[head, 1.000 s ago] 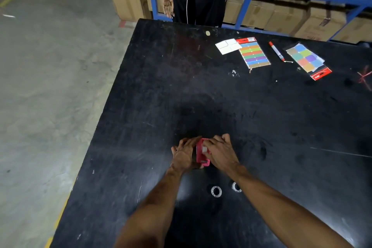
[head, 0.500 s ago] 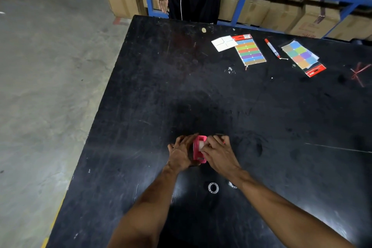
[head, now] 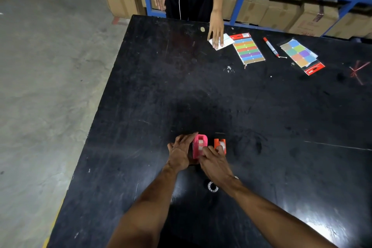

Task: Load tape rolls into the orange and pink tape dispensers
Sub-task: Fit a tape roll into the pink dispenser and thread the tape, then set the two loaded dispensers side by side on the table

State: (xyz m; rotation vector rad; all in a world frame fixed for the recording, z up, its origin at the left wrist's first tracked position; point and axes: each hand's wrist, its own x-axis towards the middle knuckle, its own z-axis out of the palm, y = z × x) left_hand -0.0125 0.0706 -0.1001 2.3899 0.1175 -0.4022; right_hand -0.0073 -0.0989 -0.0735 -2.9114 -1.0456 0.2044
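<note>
A pink tape dispenser (head: 199,145) stands on the black table (head: 261,117) with an orange tape dispenser (head: 219,144) just to its right. My left hand (head: 180,152) grips the pink dispenser's left side. My right hand (head: 214,162) lies across the near ends of both dispensers, fingertips touching the pink one and the orange one. A white patch shows in each dispenser's top opening. A small white tape roll (head: 212,186) lies flat on the table below my right wrist; a second one is mostly hidden behind that wrist.
At the far edge another person stands, one hand (head: 216,30) pressing on white paper (head: 225,41). Beside it lie a coloured label sheet (head: 248,50), a red marker (head: 270,46) and another label pack (head: 301,55). The table's left edge drops to concrete floor. Shelving with cartons stands behind.
My right hand has shifted off the orange dispenser, which now shows beside the pink one. The other person's hand has come down onto the white paper. The camera has tilted.
</note>
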